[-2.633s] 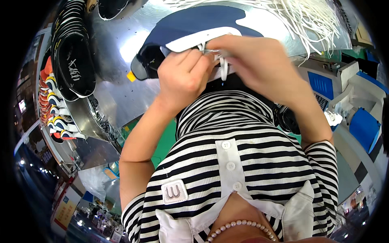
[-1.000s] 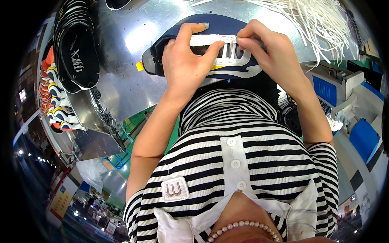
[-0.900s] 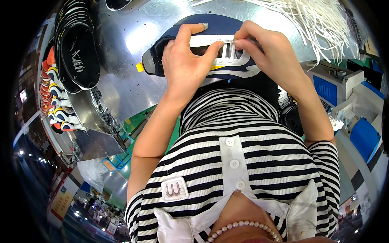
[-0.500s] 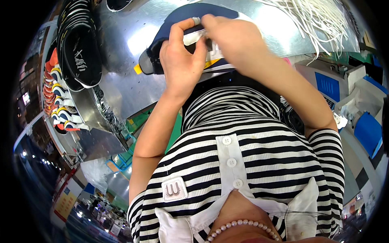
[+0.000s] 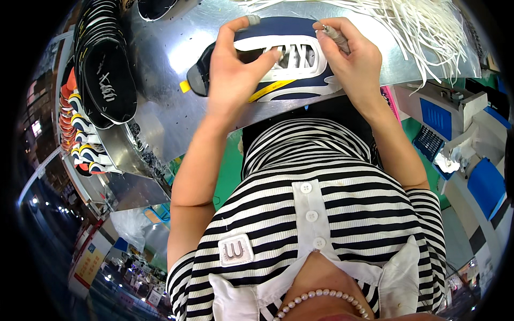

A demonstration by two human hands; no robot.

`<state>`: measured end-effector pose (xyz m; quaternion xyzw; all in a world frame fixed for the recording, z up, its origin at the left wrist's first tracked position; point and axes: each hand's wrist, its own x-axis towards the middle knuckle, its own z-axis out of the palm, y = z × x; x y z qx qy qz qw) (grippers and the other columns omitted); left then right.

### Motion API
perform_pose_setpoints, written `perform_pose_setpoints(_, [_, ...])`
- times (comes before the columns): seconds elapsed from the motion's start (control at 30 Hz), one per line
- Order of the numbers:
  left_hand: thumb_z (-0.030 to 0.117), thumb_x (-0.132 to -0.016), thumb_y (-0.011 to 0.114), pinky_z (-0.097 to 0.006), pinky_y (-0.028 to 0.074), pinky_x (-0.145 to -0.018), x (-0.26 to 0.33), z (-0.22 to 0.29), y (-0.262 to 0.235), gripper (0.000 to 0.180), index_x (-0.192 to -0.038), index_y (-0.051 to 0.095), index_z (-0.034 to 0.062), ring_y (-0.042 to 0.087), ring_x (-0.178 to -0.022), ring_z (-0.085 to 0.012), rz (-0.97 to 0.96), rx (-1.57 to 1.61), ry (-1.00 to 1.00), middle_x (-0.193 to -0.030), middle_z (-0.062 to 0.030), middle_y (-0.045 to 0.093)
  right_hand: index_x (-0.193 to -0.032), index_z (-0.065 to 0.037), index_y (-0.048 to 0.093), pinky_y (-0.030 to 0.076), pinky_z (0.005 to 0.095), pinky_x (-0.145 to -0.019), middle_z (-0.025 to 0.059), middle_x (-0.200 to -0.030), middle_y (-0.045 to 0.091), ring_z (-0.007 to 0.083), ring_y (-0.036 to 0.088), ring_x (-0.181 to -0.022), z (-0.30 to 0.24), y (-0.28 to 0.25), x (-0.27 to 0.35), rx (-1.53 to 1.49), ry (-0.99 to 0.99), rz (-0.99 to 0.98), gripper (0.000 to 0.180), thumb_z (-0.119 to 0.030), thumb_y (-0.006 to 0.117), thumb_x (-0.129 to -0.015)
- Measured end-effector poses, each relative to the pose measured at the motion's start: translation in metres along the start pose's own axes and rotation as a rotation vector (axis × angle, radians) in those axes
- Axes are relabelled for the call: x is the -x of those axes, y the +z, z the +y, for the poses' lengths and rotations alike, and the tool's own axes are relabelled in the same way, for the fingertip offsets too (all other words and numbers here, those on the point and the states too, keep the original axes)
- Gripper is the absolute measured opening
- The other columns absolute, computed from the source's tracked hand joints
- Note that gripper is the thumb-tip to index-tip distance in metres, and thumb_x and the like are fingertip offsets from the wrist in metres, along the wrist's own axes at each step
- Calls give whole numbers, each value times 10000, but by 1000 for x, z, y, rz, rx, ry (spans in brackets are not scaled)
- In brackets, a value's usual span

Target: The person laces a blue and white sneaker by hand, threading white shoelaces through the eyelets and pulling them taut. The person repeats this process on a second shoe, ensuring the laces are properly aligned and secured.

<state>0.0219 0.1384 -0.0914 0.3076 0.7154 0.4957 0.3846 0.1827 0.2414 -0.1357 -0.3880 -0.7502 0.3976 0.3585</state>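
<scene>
A navy shoe upper lies sideways on the metal table, with a white eyelet panel, a yellow stripe and a yellow tab at its left end. White lace crosses the panel opening in several strands. My left hand grips the upper, thumb on the laced opening and forefinger, its tip wrapped in grey tape, reaching over the far edge. My right hand is closed at the panel's right end, pinching a small grey-wrapped tool with a metallic tip. Its exact kind is unclear.
Loose white laces lie in a heap at the table's far right. Black shoe uppers are stacked along the left, beside a row of orange, white and navy pieces. Dark scraps dot the metal table. A grey machine stands at right.
My right hand has moved right, away from my left hand, uncovering the laced panel. The small tool now shows in its fingers. My left thumb has shifted onto the opening.
</scene>
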Motion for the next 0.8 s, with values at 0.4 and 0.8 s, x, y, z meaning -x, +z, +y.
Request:
perform_pose_setpoints(0.4, [65,-878,703,-281,502,-888,8,16,-14,518,-1348,492,18,654,-983,-156,-213,101,-151,-1041,-116,694,-971,-115,700,431,303,-503,24,-742,577,196,571,-589,-18,0,-18,125,-712,-235,334,-10,742,-657])
perform_pose_setpoints(0.8, [237,-955,654,-300,496,-875,-13,9,0,513,-1360,451,-3,643,-925,-165,-79,134,-66,-989,-142,682,-936,-141,679,471,301,-505,15,-785,617,211,624,-617,-32,4,35,-136,-518,-316,279,-57,737,-677])
